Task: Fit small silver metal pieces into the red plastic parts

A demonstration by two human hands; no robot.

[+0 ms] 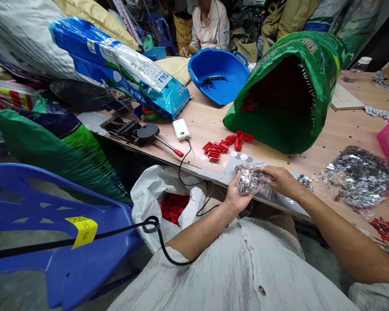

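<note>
Cupped around a clear plastic bag of small metal parts [248, 179] is my left hand [237, 196], at the table's front edge. My right hand [280, 179] pinches the bag's loose plastic from the right side. Just beyond the bag, several red plastic pieces [214, 154] lie on the table by the mouth of a green sack [278, 136]. Loose metal parts [304, 181] sit behind my right wrist. A larger clear bag of metal parts [359, 177] lies farther right.
A blue basin [218, 95] holds thin black pieces. Left of it are a white power bank [181, 129] with a cable and a hand tool with a red-tipped lever [149, 131]. A white sack [149, 185] of red pieces and a blue chair [94, 255] stand below. Someone sits opposite.
</note>
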